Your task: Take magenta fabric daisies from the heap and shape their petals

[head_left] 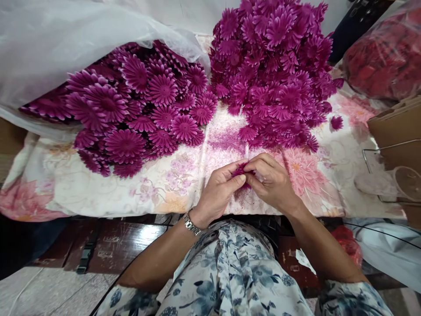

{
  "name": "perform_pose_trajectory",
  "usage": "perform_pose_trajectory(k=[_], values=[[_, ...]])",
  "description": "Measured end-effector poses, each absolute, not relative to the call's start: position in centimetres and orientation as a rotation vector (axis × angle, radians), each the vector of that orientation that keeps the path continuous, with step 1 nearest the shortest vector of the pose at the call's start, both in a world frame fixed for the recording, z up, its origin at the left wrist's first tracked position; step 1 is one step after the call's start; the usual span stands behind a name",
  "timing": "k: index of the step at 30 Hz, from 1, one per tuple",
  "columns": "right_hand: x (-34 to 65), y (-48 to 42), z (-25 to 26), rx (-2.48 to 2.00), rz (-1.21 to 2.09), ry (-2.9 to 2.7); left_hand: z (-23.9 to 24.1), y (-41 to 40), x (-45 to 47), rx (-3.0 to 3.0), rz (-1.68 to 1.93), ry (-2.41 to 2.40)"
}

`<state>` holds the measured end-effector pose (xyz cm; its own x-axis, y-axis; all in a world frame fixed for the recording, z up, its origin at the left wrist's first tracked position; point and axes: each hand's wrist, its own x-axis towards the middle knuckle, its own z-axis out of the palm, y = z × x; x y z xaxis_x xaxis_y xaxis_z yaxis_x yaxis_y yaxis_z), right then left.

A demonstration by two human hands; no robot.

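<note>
Near the front edge of the cloth-covered table, my left hand (221, 188) and my right hand (270, 180) meet around one magenta artificial flower (242, 170). Fingers and thumbs of both hands are closed on it, and they hide much of its shape. Just beyond my hands rises a tall heap of magenta artificial flowers (276, 74). To the left lies a second pile of magenta flowers (161, 92), broad-petalled with paler edges, spilling from a white plastic bag (82, 35).
A floral tablecloth (177, 180) covers the table, with purple dust in the middle. One loose flower head (336, 123) lies at the right. Farther right are a cardboard box (397, 118), a bent metal wire (391, 147) and a clear bag of red pieces (386, 57).
</note>
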<state>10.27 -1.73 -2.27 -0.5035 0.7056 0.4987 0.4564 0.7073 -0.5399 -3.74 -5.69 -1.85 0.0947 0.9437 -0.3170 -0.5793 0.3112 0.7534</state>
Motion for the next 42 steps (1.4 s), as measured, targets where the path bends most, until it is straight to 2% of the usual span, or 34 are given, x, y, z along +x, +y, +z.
perform_pose_trajectory(k=[6,9,11,14,16,18,21,23,27,35,39,42], values=[[11.0,-1.6,-0.8,-0.933,0.815,-2.077,-2.2,-5.7,-3.9,0.473,1.225,0.932],[11.7,0.2,0.4,-0.976,0.792,-1.991,-1.7,-5.5,-4.1,0.422,1.184,1.007],[12.5,2.5,1.6,-1.046,0.594,-1.974,-1.2,-5.4,-4.1,0.408,1.171,1.034],[14.0,5.8,3.3,-1.216,-0.054,-1.929,-0.6,-5.3,-4.1,0.403,1.194,1.047],[14.4,6.5,3.6,-1.269,-0.281,-1.929,-0.5,-5.3,-4.0,0.403,1.21,1.052],[13.9,5.5,3.0,-1.164,-0.19,-2.061,-0.7,-5.2,-4.0,0.407,1.226,1.072],[12.2,2.4,0.8,-0.855,0.29,-2.394,-1.2,-5.2,-3.8,0.406,1.242,1.073],[11.2,0.7,-0.7,-0.811,0.365,-2.476,-1.5,-5.2,-3.7,0.395,1.229,1.048],[10.6,-0.2,-2.2,-0.779,0.261,-2.487,-2.0,-5.4,-3.5,0.403,1.221,1.042],[10.4,-0.3,-2.0,-0.727,-0.005,-2.36,-1.4,-5.3,-3.8,0.393,1.28,1.043],[10.3,-0.8,-1.6,-0.721,0.006,-2.306,-1.5,-5.3,-3.9,0.416,1.257,0.979],[10.5,-1.2,-1.1,-0.794,0.152,-2.242,-1.7,-5.4,-4.0,0.452,1.296,0.987]])
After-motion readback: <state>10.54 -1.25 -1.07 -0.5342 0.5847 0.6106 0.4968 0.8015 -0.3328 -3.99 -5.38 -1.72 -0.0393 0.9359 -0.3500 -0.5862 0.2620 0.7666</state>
